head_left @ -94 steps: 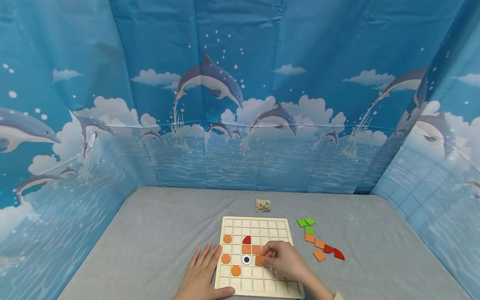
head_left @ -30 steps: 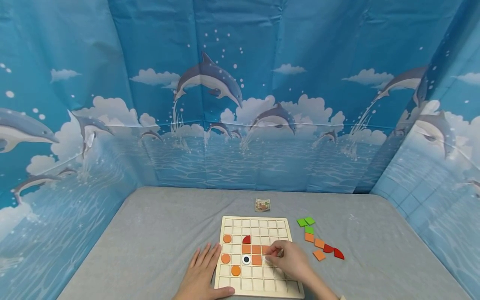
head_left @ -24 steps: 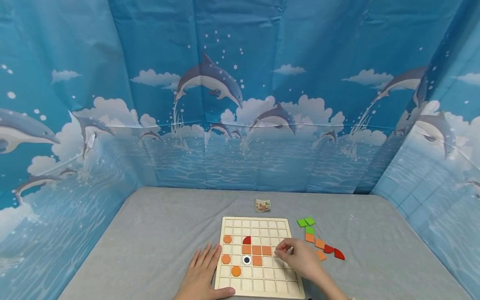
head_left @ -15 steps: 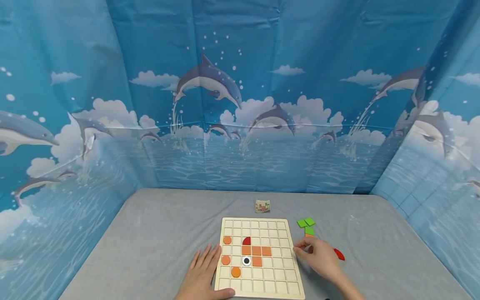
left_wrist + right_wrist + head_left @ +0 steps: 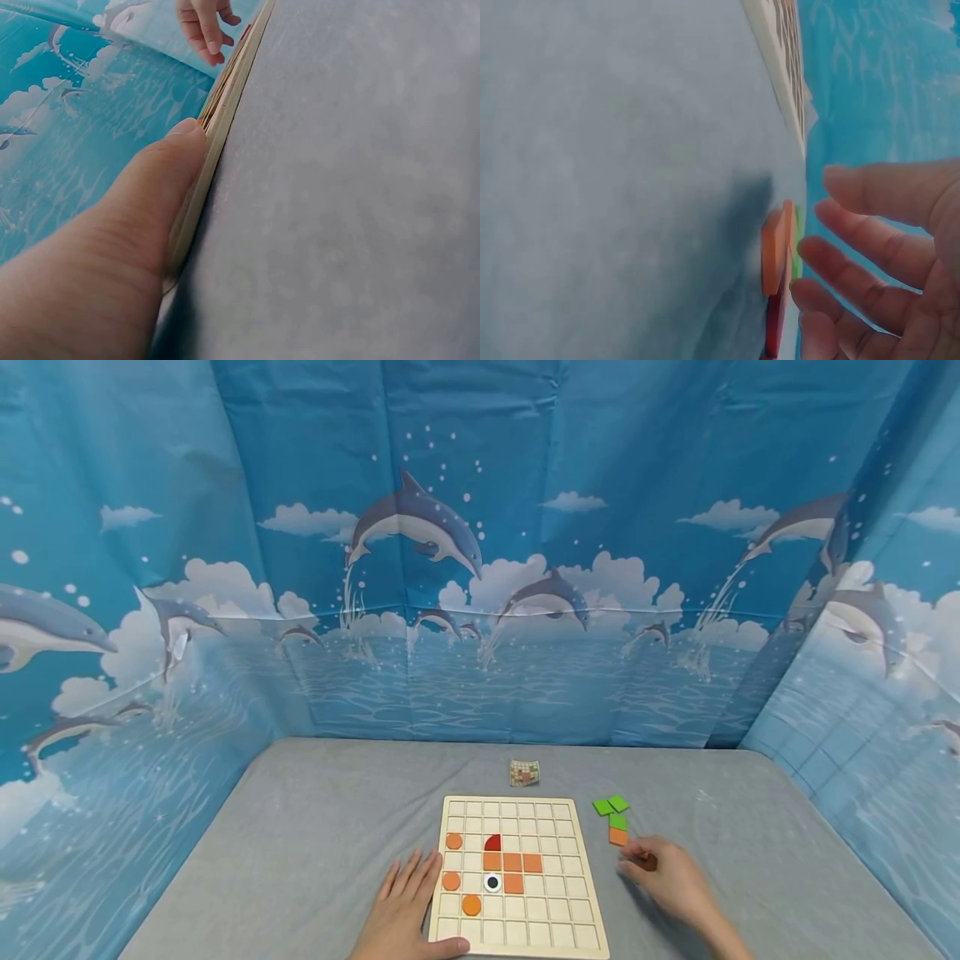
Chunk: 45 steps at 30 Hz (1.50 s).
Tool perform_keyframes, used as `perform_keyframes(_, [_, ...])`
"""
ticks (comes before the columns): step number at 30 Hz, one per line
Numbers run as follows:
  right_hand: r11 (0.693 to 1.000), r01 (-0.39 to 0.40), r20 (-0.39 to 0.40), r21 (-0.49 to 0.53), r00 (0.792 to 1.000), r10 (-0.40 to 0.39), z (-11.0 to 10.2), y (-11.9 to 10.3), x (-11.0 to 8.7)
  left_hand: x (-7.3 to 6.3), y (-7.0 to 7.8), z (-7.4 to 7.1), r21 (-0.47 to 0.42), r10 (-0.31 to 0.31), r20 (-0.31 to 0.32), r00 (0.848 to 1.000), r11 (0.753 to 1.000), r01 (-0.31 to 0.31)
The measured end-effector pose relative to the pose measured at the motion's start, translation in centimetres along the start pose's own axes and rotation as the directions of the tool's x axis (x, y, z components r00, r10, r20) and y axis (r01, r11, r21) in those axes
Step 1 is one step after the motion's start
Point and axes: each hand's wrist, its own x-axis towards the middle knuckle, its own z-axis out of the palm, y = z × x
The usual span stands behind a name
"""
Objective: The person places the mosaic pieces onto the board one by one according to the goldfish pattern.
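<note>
The right hand [image 5: 670, 877], relaxed, seemingly empty, has left the pieces [image 5: 512, 862] in the board [image 5: 537, 909].

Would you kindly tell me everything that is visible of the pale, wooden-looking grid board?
The pale, wooden-looking grid board has rounded corners and seven rows of seven recessed cells. It lies flat on the grey cloth. Three orange discs, four orange squares, one red quarter-circle and one white disc with a black centre sit in its cells; the others look bare. The left hand rests at its left side, thumb on the near rim.
</note>
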Motion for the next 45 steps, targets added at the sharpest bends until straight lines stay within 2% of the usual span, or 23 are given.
perform_keyframes(14, [0.996,-0.019,0.035,-0.082,0.999,0.022,0.0,1.0,-0.1,0.0,0.0,0.0,-0.011,-0.003,-0.005,1.000,1.000,0.003])
perform_keyframes(24, [0.999,-0.014,0.100,-0.033,0.995,0.017,0.3,0.7,-0.2,-0.1,0.0,0.1,-0.003,-0.001,-0.007,1.000,1.000,0.001])
perform_keyframes(31, [1.000,-0.027,0.071,-0.016,0.997,0.028,0.5,0.9,-0.5,-0.1,0.0,0.1,-0.002,0.007,-0.014,1.000,1.000,-0.007])
perform_keyframes(45, [0.991,-0.132,0.111,0.026,0.986,0.128,0.1,1.3,-0.6,-0.1,0.0,0.1,0.003,0.004,-0.011,1.000,1.000,-0.004])
